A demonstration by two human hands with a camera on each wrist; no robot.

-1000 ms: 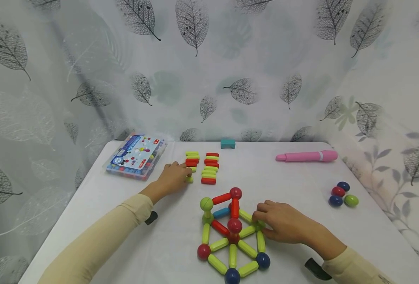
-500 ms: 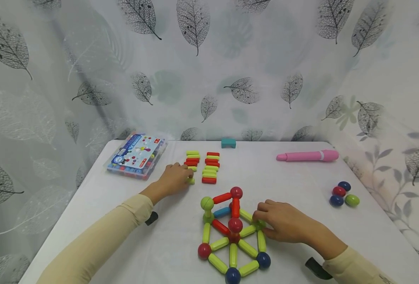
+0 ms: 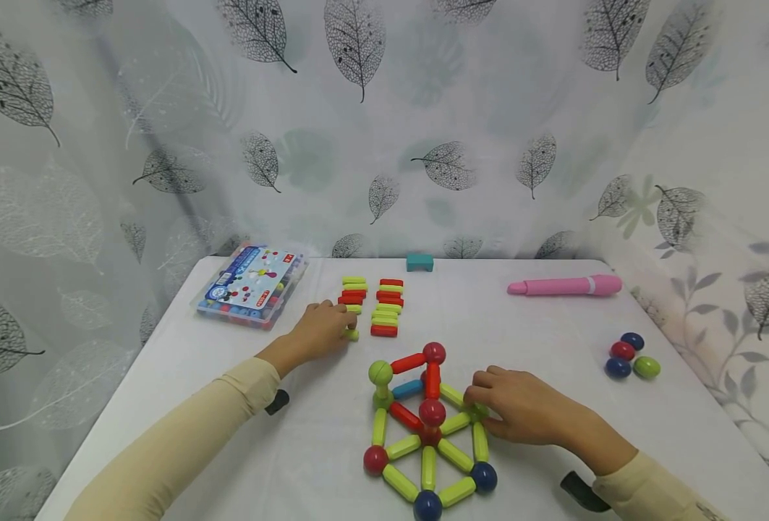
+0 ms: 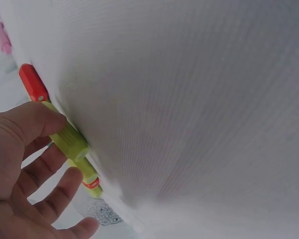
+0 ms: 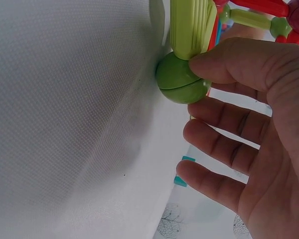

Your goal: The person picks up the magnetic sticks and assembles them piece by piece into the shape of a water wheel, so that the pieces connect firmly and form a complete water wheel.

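A flat wheel of green sticks and red and blue balls, with a raised frame of red, blue and green sticks, forms the structure (image 3: 426, 427) near the table's front. My right hand (image 3: 485, 398) pinches the green ball (image 3: 477, 411) (image 5: 182, 82) at the structure's right rim; the thumb (image 5: 224, 62) lies on it under a ribbed green stick (image 5: 192, 25). My left hand (image 3: 335, 323) reaches to the left column of red and green sticks (image 3: 353, 289). Its thumb (image 4: 37, 117) and index finger hold the green stick (image 3: 352, 334) (image 4: 70, 140) at the near end of that column.
A second column of sticks (image 3: 386, 307) lies beside the first. A clear toy box (image 3: 252, 287) sits at the back left, a teal block (image 3: 419, 263) at the back edge and a pink pen (image 3: 563, 286) at the back right. Several loose balls (image 3: 628, 357) lie on the white table (image 3: 553, 340). Leaf-print curtains enclose it.
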